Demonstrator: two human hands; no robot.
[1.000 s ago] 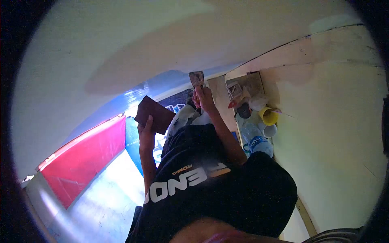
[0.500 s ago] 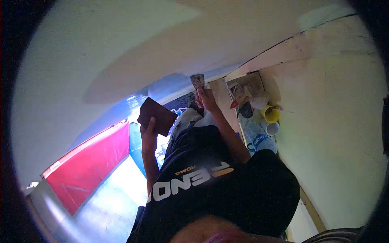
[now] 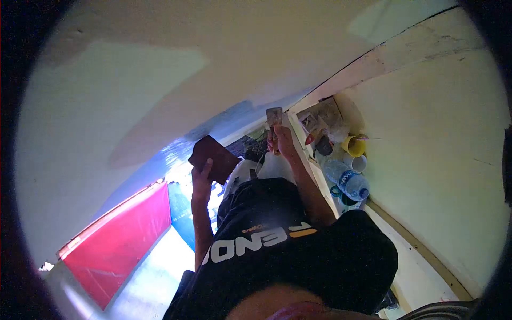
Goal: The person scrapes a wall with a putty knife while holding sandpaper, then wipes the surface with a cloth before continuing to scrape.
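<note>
Closest to the camera, the black shirt [image 3: 298, 256] with pale letters fills the lower part of the view, and both bare arms go out from it. The left hand [image 3: 202, 178] is closed on a dark brown wallet [image 3: 214, 158], with the fingers on its back and the thumb at the edge. It seems to be held so that the flat side faces the person. The right hand [image 3: 282, 141] is a little farther and higher. Its fingers pinch the lower edge of a small printed card [image 3: 274, 116], perhaps a banknote, I cannot tell which, and this grip probably leaves the printed face free to see. The wallet and the card are apart, one in each hand. Beside the right forearm, a water bottle [image 3: 348, 180] lies on its side at the foot of the pale wall [image 3: 437, 149]. Behind it stand a white cup [image 3: 358, 162] and a yellow cup [image 3: 356, 145], with some boxes farther back. Far at the left is a red panel [image 3: 117, 240]
</note>
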